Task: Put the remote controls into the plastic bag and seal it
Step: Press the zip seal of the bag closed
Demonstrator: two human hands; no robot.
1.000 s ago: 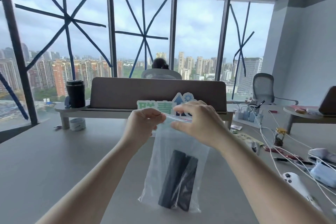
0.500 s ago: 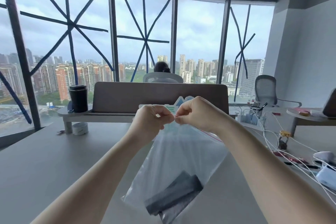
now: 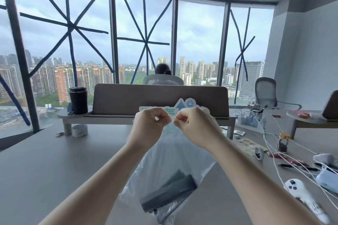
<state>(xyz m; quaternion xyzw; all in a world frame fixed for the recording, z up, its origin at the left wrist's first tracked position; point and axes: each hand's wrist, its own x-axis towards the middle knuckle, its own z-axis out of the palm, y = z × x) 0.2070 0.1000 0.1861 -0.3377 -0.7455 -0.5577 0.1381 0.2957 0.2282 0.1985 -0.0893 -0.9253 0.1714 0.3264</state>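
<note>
— Hand status?
— Left hand (image 3: 149, 126) and right hand (image 3: 193, 127) both pinch the top edge of the plastic bag (image 3: 170, 162), knuckles nearly touching.
— Remote controls (image 3: 168, 192)?
— Inside, at the bag's bottom, above the worktop (image 3: 45, 170).

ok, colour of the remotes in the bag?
Dark grey to black remotes, seen through the clear bag; head view, the only one.

Big grey desk (image 3: 45, 170), mostly bare on the left. Far left there's a tape roll (image 3: 80, 130) next to the leg of a low riser shelf (image 3: 76, 115). The right side is a mess: white cables (image 3: 270, 144), a white game controller (image 3: 301, 193) near the edge, a sticker sheet (image 3: 248, 144) and a pen (image 3: 287, 165).
</note>
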